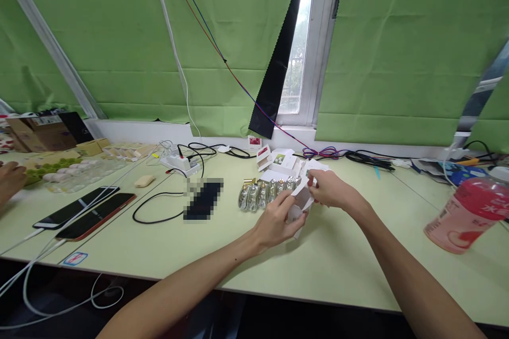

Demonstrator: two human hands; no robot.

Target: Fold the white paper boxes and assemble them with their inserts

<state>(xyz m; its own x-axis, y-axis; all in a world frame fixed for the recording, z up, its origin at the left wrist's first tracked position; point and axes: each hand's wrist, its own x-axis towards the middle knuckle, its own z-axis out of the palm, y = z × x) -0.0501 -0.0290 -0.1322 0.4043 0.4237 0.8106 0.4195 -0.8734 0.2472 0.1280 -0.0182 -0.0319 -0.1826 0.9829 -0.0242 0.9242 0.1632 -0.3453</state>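
My left hand (278, 221) is closed on the lower left side of a white paper box (303, 197), just above the table. My right hand (328, 188) is at the box's upper right, its fingers pinched at the edge; whatever small piece they pinch is too hidden to name. Several clear glass bottles (262, 195) stand in a row left of the box, one with a gold top. Behind them lie white cartons (280, 161), some with red or green pictures. The box partly hides the right end of the row.
A dark phone (203, 201) lies left of the bottles, near a power strip (181, 163). Two more phones (97, 216) charge farther left. A pink bottle (463, 214) is at the right. Another person's hand (11, 180) is at the far left, by egg trays (79, 172).
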